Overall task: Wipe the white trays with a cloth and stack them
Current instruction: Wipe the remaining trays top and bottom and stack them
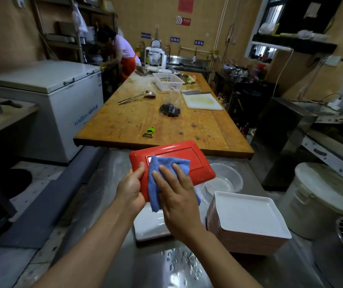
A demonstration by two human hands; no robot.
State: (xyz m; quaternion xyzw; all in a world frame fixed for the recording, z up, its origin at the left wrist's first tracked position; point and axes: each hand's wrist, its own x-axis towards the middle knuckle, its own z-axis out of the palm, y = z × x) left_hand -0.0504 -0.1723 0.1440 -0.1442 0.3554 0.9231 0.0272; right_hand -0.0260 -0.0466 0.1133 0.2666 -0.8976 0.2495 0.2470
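Water beads on the steel table (145, 265) nearest me. My right hand (177, 196) lies flat with fingers spread, pressing the blue cloth (162, 175) against the red underside of the tray (187, 154) I'm wiping. My left hand (130, 189) is clenched on that tray's near left edge, holding it tilted up off the table. Just below it lies another white tray (147, 227), wet and face up, waiting. To my right stands the stack of trays (247, 221), white faces up, red-brown edges showing. Past it sits a clear bowl (226, 179), then the long wooden bench (145, 121). I judge this the wiping step on the back; next I'd need to finish, turn it face up and set it squarely on the stack.
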